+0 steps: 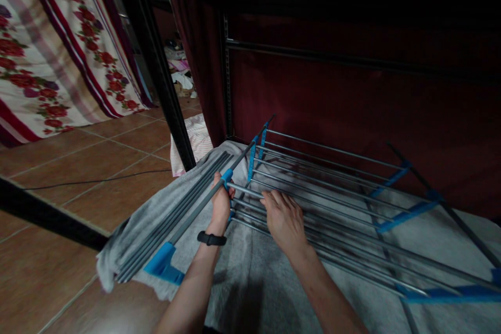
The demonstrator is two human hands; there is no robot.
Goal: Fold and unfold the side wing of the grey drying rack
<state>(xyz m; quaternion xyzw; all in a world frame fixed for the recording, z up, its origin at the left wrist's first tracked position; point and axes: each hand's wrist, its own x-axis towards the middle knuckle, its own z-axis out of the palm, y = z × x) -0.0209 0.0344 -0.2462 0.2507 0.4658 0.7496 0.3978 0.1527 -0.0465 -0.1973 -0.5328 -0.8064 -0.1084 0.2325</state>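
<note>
A partly assembled clothes drying rack (pixel 324 189) of grey metal rods and blue plastic joints lies on the grey cloth. My left hand (pixel 221 204), with a black band at the wrist, is closed around a blue joint (pixel 226 176) on the long side tube. One end of a cross rod (pixel 245 190) meets this joint; whether it is fully seated I cannot tell. My right hand (pixel 285 217) grips the same rod a little further right, its fingers over the top and the thumb hidden. A blue corner piece (pixel 164 265) caps the side tube's near end.
Several loose grey tubes (pixel 176 214) lie side by side on the grey cloth (pixel 242 255), left of the rack. Black metal posts (pixel 164 62) and a dark red curtain (pixel 332 99) enclose the space. A thin cable (pixel 97 182) crosses the tiled floor (pixel 50 271).
</note>
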